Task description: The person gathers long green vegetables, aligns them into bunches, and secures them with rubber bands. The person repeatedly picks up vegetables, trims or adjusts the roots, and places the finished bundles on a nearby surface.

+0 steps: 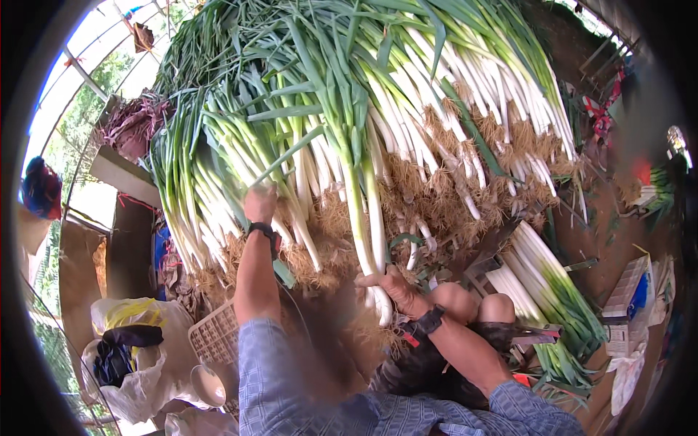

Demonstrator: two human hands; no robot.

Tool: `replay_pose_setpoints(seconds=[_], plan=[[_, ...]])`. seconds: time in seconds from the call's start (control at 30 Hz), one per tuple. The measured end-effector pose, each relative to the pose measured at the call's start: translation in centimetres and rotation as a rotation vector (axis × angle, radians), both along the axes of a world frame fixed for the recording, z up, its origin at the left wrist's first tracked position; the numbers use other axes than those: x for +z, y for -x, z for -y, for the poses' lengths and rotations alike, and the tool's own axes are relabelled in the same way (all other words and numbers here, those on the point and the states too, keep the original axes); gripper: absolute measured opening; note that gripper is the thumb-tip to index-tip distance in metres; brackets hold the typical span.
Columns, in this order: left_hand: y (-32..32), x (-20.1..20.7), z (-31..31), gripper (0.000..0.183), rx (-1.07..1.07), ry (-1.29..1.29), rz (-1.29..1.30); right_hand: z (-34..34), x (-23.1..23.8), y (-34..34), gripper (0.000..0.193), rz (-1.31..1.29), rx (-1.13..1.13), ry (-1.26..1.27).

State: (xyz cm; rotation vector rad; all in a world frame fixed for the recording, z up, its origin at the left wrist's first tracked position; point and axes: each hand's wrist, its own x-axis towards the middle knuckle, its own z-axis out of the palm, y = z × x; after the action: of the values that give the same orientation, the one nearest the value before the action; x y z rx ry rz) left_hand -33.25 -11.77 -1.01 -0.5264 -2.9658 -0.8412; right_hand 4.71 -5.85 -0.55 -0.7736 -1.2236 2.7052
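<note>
My right hand (pixel 396 287) is wrapped round the lower white part of some long green onions (pixel 355 211). Their roots (pixel 374 327) hang below it, and their green tops reach up over the pile. On the left, my left hand (pixel 260 205) is closed at the end of a narrow green onion leaf (pixel 291 155). That leaf runs slantwise up to the held onions; the fingertips are partly hidden. Behind both hands lies a big heap of green onions (pixel 465 80), white stalks and brown, soil-covered roots toward me.
To my right lies a stack of green onions (pixel 542 272) with bare white ends. A pale plastic crate (pixel 213 334) and a white plastic bag (pixel 171 363) stand at my left. Farther right is a grey box (pixel 629 294). My knees (pixel 472 301) are close to my right forearm.
</note>
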Motion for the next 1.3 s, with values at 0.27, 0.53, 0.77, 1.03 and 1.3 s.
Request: replay_pose_setpoints(seconds=[0.27,0.53,0.77,1.03,1.3], plan=[[5.4,-2.2,1.6,0.059,0.128,-0.16,0.139,0.0,1.4,0.3,0.031,-0.052,0.042,-0.015],[2.8,-1.5,-0.7,0.06,0.086,-0.069,0.13,0.0,0.4,0.5,0.035,-0.048,-0.009,0.001],[0.6,-1.9,-1.1,0.051,0.177,-0.125,-0.066,0.2,0.6,0.2,0.037,-0.048,-0.043,-0.048],[3.8,-0.9,1.5,0.048,0.01,-0.345,0.24,0.9,2.6,0.5,0.033,-0.025,0.034,-0.063],[-4.3,1.5,6.8,0.033,-0.123,-0.606,0.712,0.0,0.6,0.8,0.038,-0.038,0.0,-0.17]])
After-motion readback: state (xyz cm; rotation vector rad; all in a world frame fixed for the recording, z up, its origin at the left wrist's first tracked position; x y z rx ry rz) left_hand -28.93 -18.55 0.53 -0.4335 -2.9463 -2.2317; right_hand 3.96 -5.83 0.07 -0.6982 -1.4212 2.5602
